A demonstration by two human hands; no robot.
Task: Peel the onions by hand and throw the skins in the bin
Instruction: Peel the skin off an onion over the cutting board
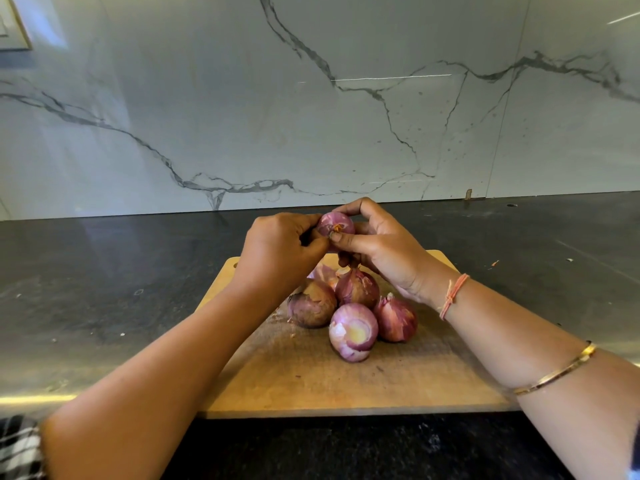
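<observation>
a red onion (336, 225) is held above the wooden board (311, 382): the left grip (280, 251) and the right grip (384, 247) are each curled round it, the right thumb laid at its root end. three unpeeled onions (356, 289) and a partly peeled onion (353, 332) are clustered on the board, which is set on the dark surface (104, 289).

Both forearms are bare. Just behind the right hand (384, 251), over the right edge of the cutting board (346, 386), a thin orange thread band (453, 294) circles the wrist, knotted with loose strands. Farther up that arm, beyond the board's right corner, sits a slim gold bangle (557, 370). Far behind the left hand (277, 258), left of the board's near edge, is a black-and-white checked sleeve (19, 445). A sliver of blue sleeve (635, 455) shows far right of the board.
</observation>
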